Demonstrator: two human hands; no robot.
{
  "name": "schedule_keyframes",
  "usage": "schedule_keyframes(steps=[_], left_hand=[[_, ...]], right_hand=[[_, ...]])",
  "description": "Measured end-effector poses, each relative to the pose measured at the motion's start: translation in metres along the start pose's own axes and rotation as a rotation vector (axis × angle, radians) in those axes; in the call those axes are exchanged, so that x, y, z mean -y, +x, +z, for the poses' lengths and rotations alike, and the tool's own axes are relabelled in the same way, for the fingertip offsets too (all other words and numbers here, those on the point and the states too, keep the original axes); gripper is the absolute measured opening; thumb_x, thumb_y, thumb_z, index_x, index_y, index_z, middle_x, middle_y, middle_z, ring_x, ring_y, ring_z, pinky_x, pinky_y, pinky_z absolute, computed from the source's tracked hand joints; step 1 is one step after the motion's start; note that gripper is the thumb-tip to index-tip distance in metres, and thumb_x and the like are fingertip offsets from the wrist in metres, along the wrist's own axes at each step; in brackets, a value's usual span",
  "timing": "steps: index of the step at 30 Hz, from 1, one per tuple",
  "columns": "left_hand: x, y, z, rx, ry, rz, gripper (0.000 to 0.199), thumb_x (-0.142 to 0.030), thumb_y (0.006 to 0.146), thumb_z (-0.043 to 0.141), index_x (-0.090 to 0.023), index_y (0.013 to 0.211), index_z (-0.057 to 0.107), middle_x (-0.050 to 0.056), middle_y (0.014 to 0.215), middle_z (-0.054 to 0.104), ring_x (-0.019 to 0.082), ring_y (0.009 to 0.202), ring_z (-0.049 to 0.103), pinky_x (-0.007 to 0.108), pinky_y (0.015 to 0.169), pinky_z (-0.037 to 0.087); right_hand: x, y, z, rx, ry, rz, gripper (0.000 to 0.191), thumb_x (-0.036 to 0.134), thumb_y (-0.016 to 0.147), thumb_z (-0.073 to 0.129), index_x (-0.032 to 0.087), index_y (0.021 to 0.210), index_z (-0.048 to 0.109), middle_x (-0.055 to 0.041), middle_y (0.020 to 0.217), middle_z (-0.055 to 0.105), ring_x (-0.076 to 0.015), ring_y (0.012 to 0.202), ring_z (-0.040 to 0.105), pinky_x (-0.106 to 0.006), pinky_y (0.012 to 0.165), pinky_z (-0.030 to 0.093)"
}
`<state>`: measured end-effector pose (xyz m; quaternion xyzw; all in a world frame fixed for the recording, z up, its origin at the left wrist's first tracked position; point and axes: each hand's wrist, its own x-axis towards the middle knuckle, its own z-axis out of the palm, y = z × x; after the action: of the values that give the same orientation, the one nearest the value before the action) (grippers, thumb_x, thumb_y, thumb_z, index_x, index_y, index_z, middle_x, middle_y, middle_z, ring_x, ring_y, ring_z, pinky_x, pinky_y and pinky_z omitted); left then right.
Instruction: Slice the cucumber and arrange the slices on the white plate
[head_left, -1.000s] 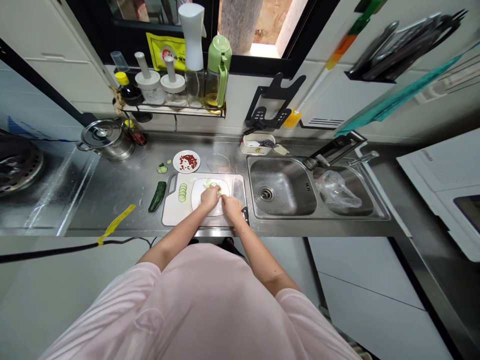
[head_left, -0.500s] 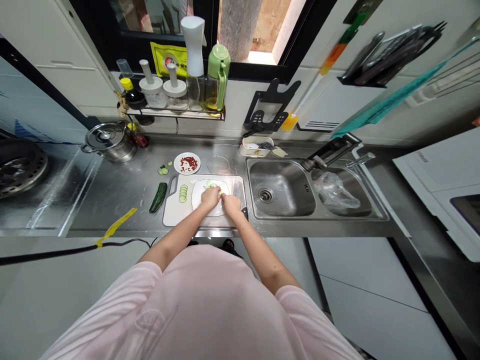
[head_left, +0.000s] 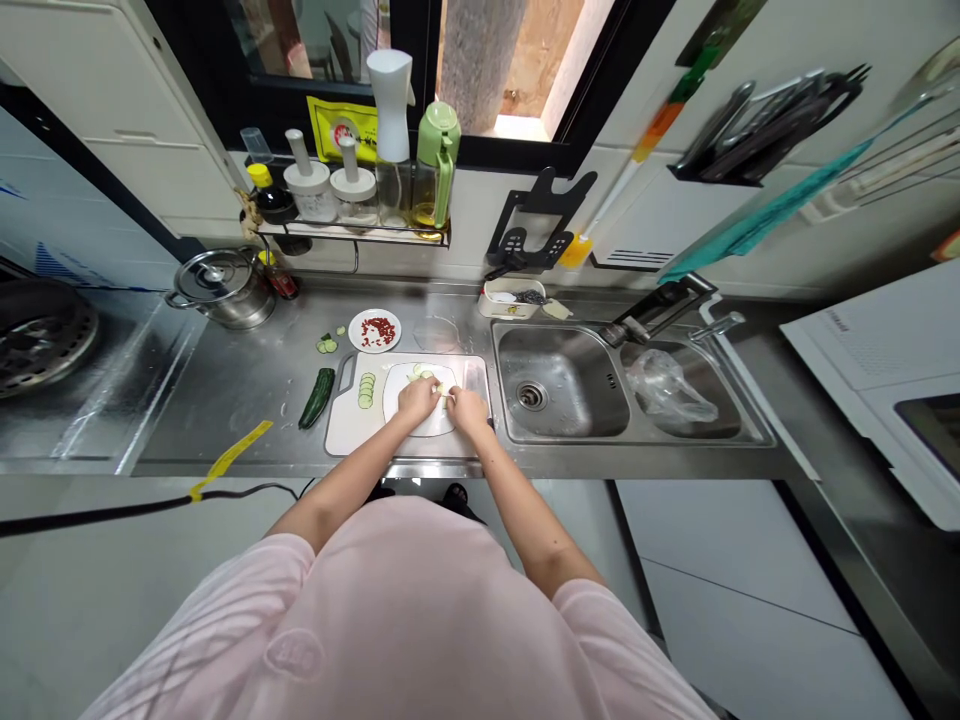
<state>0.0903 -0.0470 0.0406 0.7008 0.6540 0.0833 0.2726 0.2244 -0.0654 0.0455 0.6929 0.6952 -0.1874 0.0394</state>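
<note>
Over a white plate on the white cutting board, my left hand and my right hand meet with closed fingertips. Both pinch pale green cucumber slices between them; the fingers partly hide these. More slices lie at the plate's far side. Left of the plate, an overlapping row of cucumber slices rests on the board. A knife lies at the board's right end, partly behind my right hand. The uncut dark green cucumber is on the counter, left of the board.
Behind the board stands a small plate of chopped red pieces. Cucumber scraps lie beside it. To the right is a double sink, with a plastic bag in its right basin. A lidded pot stands back left.
My hands have drawn slightly apart at the fingertips, showing more of the cucumber slices between them. The camera view has tilted a little upward.
</note>
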Motion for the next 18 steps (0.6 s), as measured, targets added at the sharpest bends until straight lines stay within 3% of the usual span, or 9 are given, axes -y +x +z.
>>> schedule_keyframes(steps=[9, 18], left_hand=[[0.014, -0.053, 0.004, -0.078, -0.211, 0.059, 0.023, -0.031, 0.084, 0.053, -0.024, 0.102, 0.067, 0.001, 0.087, 0.067, 0.016, 0.084, 0.060, 0.026, 0.076, 0.043], [0.057, -0.083, -0.006, -0.200, -0.292, -0.030, 0.025, -0.036, 0.084, 0.051, -0.025, 0.101, 0.067, -0.001, 0.085, 0.068, 0.014, 0.071, 0.058, 0.024, 0.066, 0.042]], right_hand=[[-0.014, -0.036, 0.009, -0.102, 0.217, 0.009, 0.032, 0.039, 0.092, 0.042, 0.024, 0.107, 0.066, -0.0051, 0.088, 0.070, -0.0198, 0.084, 0.063, -0.025, 0.070, 0.040], [-0.027, -0.061, 0.016, -0.162, 0.366, 0.001, 0.030, 0.036, 0.090, 0.044, 0.024, 0.103, 0.068, -0.0027, 0.083, 0.070, -0.0175, 0.077, 0.062, -0.023, 0.064, 0.037]])
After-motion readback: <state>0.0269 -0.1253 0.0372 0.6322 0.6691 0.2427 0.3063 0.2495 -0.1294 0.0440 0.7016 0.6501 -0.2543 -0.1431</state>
